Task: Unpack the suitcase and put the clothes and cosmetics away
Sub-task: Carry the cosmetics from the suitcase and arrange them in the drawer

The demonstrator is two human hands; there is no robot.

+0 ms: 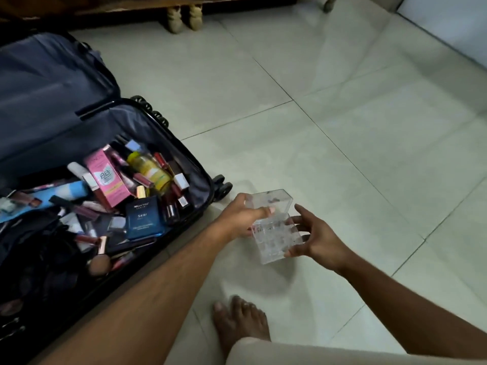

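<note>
A dark suitcase point(196, 164) lies open on the floor at the left, its lower half filled with several cosmetics: a pink BB cream box point(109, 177), a yellow bottle point(150, 168), a blue perfume box point(142, 217) and lip glosses. Just right of the suitcase, above the tiles, a clear plastic organiser box point(274, 227) with a raised lid is held between both hands. My left hand point(242, 217) grips its left side with the thumb over the top edge. My right hand point(319, 238) holds its right side, fingers curled under the corner.
Pale floor tiles point(342, 114) spread to the right of the suitcase. Wooden furniture with carved legs point(184, 18) stands at the top edge. My bare foot point(239, 322) and bent knee sit at the bottom centre.
</note>
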